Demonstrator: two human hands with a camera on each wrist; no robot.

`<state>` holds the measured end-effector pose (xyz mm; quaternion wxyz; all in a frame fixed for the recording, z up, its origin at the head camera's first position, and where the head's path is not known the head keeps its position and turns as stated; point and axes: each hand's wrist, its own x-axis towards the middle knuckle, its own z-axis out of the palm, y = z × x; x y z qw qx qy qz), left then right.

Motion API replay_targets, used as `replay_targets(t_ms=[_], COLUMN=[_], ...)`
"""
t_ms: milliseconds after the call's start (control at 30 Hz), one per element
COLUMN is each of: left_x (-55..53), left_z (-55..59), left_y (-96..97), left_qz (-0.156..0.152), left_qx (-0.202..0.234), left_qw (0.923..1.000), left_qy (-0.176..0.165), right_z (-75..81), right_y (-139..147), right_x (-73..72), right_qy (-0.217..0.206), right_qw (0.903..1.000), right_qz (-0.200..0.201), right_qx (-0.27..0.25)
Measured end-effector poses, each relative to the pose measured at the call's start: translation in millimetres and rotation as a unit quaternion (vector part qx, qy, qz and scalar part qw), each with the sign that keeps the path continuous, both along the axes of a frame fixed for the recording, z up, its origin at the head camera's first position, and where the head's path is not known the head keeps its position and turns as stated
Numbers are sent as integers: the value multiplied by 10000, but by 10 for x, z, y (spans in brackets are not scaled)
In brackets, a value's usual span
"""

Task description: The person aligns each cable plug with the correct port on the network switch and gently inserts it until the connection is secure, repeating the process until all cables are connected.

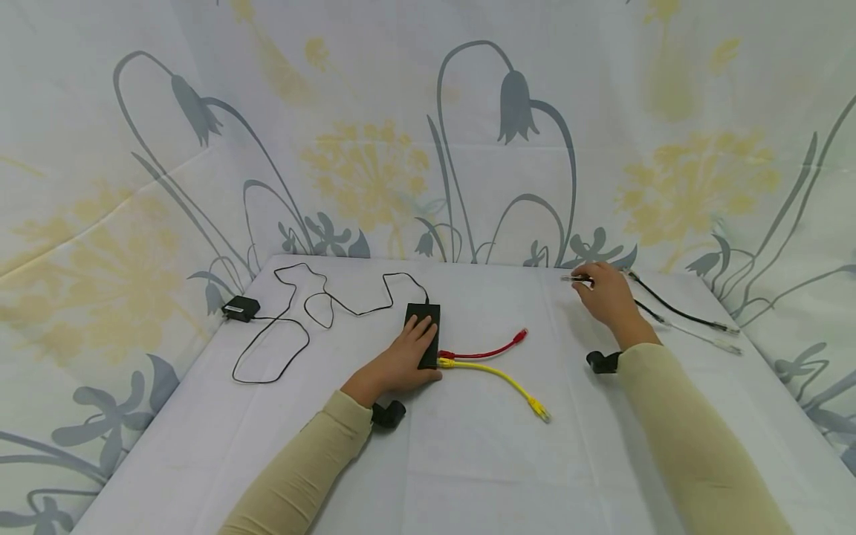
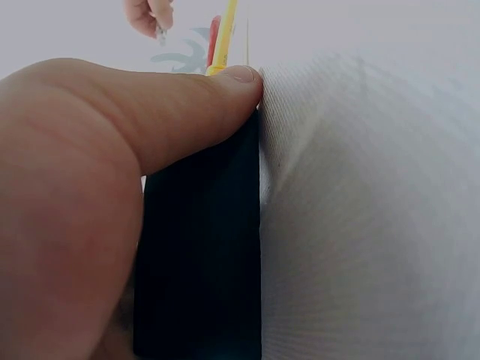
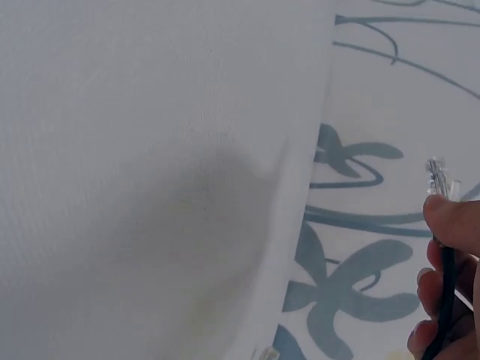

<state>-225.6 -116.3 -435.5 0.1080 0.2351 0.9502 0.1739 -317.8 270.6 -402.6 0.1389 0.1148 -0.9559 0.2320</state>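
Observation:
My left hand point(image 1: 401, 360) holds a black network switch point(image 1: 430, 345) on the white table, fingers spread over its top. In the left wrist view the thumb point(image 2: 187, 105) lies across the side of the switch. A red network cable point(image 1: 484, 353) and a yellow network cable point(image 1: 495, 370) run out of its right side, their far plugs loose. At the back right, my right hand point(image 1: 605, 293) pinches a black network cable point(image 3: 448, 285) just behind its clear plug point(image 3: 436, 176), held above the table.
Black network cables point(image 1: 682, 308) and a white one point(image 1: 702, 338) lie beyond the right hand. A thin black cord point(image 1: 361, 312) loops from the switch to a power adapter point(image 1: 241, 307) at the left. A flowered cloth point(image 1: 401, 148) hangs behind the table.

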Motion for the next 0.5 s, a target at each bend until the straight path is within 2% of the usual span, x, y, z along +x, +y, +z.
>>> replay_targets(t_ms=[233,500], left_x=[1,-3], left_z=[-3,-14], left_y=[-6,-9], left_qz=[11,31], left_qx=[12,31], left_qw=[10000,10000], left_qy=[20,-5], right_z=[5,11], right_y=[-125,-308], right_x=[-32,-72], right_qy=[106,103], right_qw=[9997,9989], right_qz=[219,274], right_qx=[-55,-376])
